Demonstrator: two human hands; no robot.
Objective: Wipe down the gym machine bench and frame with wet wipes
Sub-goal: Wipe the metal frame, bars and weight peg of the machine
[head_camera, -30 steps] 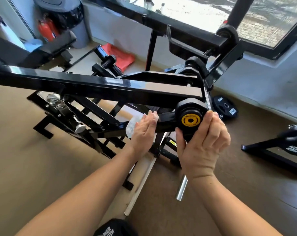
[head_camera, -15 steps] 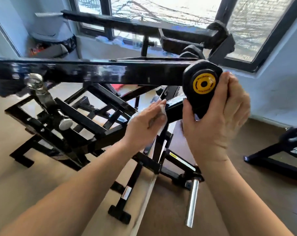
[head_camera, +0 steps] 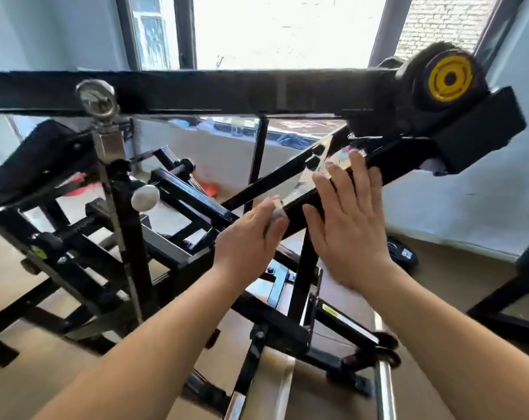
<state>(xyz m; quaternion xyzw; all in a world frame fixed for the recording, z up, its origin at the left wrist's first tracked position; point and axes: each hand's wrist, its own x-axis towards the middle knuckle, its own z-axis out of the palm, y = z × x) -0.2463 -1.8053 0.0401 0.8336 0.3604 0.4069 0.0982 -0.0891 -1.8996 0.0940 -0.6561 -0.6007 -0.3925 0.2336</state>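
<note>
Both hands work on a slanted black bar (head_camera: 402, 165) of the gym machine. His left hand (head_camera: 251, 234) grips a crumpled wet wipe (head_camera: 276, 213) against the bar's lower end, while the right hand (head_camera: 351, 219) lies flat with fingers spread just above it. A yellow-capped roller (head_camera: 449, 77) sits overhead, and the bench pad (head_camera: 36, 159) is far left.

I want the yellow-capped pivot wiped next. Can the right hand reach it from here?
Probably yes: the right hand lies open on the slanted bar, the yellow cap up to its right, nothing covering it. The wet wipe, though, is in the left hand.
</note>
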